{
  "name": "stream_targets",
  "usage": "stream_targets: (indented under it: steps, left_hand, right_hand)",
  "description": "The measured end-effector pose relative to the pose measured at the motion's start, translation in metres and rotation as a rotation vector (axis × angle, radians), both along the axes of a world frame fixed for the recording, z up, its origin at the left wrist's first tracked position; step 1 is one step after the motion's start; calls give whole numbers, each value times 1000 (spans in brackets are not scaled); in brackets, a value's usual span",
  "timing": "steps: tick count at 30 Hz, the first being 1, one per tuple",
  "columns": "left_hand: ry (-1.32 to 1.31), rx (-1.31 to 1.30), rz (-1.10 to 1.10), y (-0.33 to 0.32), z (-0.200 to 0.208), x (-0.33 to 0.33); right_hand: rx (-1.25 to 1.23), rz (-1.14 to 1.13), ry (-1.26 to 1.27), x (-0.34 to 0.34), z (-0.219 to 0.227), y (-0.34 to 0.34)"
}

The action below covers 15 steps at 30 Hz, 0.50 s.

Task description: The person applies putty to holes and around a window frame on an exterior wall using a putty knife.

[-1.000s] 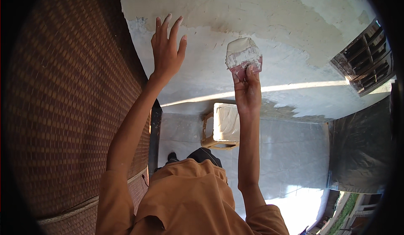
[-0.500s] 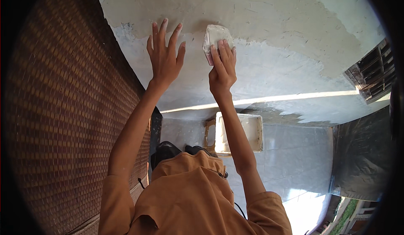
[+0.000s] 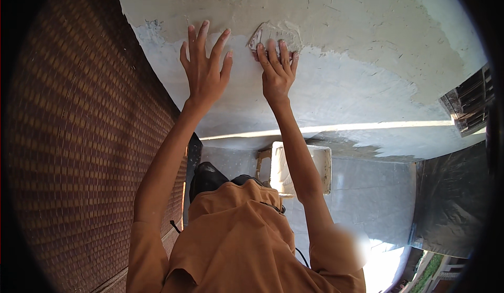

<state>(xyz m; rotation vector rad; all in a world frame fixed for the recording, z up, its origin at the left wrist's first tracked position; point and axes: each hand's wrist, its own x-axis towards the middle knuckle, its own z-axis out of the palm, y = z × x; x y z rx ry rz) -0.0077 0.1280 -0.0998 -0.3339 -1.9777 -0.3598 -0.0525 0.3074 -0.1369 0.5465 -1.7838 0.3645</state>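
At 12 o'clock, off-white paste (image 3: 277, 33) shows a wet-looking, ridged surface against the grey-beige plastered wall (image 3: 357, 9), matt and scratched above, paler and smoother below. The brown woven-strip mat (image 3: 79, 135) at 9 o'clock is coarsely textured; the grey tiled floor (image 3: 367, 193) at 4 o'clock is smooth, reflective. The orange-brown shirt (image 3: 226, 240) at 6 o'clock is matt, creased cloth.

A head-worn fisheye camera looks steeply down, the brown cloth shirt (image 3: 226, 235) close at six o'clock, the rough grey-white plastered wall (image 3: 346, 83) farther off toward twelve.
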Motion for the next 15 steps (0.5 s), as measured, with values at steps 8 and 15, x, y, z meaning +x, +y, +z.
stream_targets:
  steps: [8, 15]
  left_hand:
    - [16, -9, -37, 3, 0, -6]
    - [-18, -12, -25, 1, 7, -2]
  right_hand:
    - [29, 22, -179, 37, -18, 13]
    - [-414, 223, -174, 80, 52, 20]
